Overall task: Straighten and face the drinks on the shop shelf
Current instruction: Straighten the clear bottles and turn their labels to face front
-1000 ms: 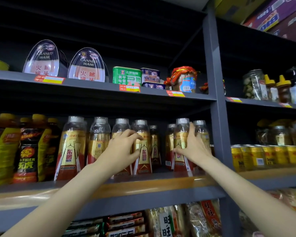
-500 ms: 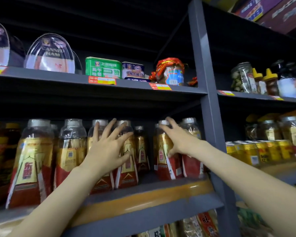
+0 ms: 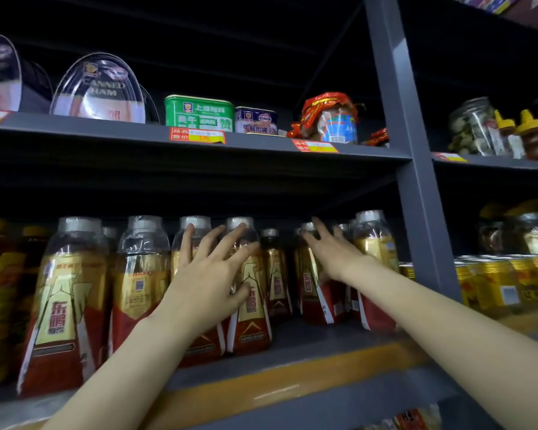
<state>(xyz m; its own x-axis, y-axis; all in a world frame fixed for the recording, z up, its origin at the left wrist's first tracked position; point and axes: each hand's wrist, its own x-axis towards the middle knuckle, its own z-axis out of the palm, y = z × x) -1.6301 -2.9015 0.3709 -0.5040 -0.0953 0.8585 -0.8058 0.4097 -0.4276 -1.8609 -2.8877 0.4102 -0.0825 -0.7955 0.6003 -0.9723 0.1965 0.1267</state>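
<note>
Fingers of the left hand are spread wide and laid against the upper fronts of two gold-and-red drink bottles; nothing is gripped. Fingers of the right hand are likewise splayed, resting on the neck of another bottle of the same kind; whether the thumb closes behind it cannot be told. Between the two hands a recessed bottle stands further back. Left of the left fingers, two more bottles stand at the shelf edge. Right of the right fingers stands one further bottle, then the grey upright post. Beyond the post stand yellow cans. Above the fingers, the upper shelf carries canned ham, a green tin and a red-wrapped jar.
</note>
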